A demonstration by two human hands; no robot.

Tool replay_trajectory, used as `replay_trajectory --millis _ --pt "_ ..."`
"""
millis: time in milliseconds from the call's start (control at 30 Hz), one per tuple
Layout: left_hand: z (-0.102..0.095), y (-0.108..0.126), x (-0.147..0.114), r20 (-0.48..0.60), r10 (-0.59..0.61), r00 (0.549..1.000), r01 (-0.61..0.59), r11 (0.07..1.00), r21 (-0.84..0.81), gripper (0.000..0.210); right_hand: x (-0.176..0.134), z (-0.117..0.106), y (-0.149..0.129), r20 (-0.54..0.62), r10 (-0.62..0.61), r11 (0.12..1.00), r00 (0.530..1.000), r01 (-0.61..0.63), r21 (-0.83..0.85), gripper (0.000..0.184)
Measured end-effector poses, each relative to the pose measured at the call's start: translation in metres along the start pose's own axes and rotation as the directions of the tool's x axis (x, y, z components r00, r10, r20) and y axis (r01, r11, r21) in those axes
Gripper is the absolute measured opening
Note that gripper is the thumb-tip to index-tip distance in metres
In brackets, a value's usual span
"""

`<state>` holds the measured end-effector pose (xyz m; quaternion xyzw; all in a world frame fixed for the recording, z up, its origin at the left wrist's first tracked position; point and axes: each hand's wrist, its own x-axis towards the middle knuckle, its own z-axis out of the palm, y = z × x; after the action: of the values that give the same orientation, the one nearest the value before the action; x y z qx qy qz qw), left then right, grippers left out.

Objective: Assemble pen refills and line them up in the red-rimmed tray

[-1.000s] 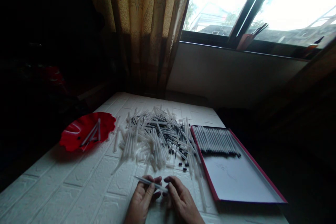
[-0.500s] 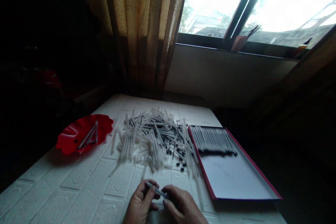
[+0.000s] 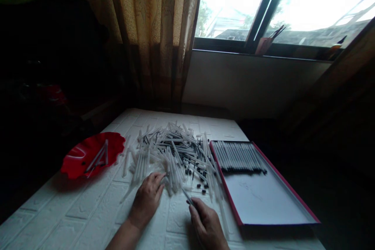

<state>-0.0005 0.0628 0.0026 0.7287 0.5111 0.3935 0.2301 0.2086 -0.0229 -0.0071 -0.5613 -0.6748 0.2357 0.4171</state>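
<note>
In the head view my right hand (image 3: 206, 222) is closed round a slim pen (image 3: 187, 196), its grey tip pointing up and left towards the heap. My left hand (image 3: 148, 199) is at the near edge of a heap of clear plastic pen barrels (image 3: 174, 164), fingertips drawn together; whatever is between them is too small to make out. Dark thin refills (image 3: 183, 146) lie among the barrels. Small black plugs (image 3: 199, 186) are scattered on the heap's right side. Frosted clear caps (image 3: 154, 166) lie just beyond my left fingers.
On the right, a shallow red-edged box (image 3: 272, 203) holds a row of pens with black ends (image 3: 238, 156). To the left a red wavy-rimmed bowl (image 3: 76, 162) contains several pen pieces. All stand on a white brick-patterned table (image 3: 96, 203). Behind are a curtain (image 3: 158, 27) and a window.
My hands were together on the pen at the table's near side. The left has let go and moved forward to the heap; the right keeps the pen and has turned it more upright.
</note>
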Motion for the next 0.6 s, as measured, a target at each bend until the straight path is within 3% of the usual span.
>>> replay_trajectory --millis 267,600 --pt "0.007 -0.001 0.003 0.063 0.143 0.988 -0.15 0.979 0.139 0.02 -0.005 0.005 0.004 0.002 -0.044 0.998 0.999 0.044 -0.053 0.02" --pt "-0.013 -0.002 -0.012 0.043 0.134 0.99 -0.139 0.978 0.155 0.03 -0.006 0.004 0.001 0.005 -0.061 0.996 0.998 0.061 -0.071 0.022"
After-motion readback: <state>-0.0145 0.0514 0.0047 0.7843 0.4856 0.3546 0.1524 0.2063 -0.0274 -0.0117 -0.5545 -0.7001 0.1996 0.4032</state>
